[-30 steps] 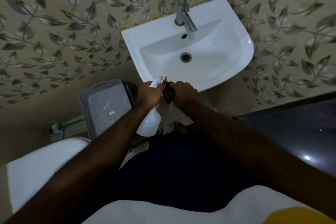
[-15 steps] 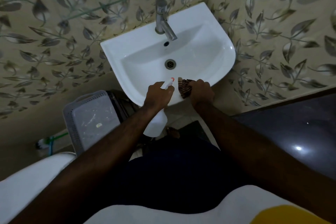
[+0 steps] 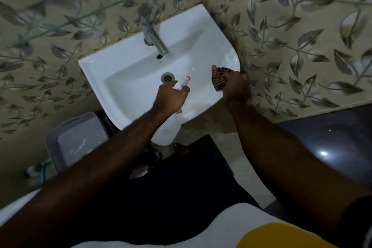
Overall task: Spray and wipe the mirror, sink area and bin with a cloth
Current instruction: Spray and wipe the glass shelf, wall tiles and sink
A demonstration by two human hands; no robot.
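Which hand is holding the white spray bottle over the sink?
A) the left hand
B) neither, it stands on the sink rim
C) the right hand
A: the left hand grips the spray bottle, while the right hand holds the cloth at the sink rim.

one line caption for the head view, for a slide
Left hand aims a spray bottle into the sink; right hand holds a cloth.

R hand (image 3: 235,86) w/ cloth (image 3: 219,78) moved apart from L hand (image 3: 171,96), to sink (image 3: 124,66) right rim.
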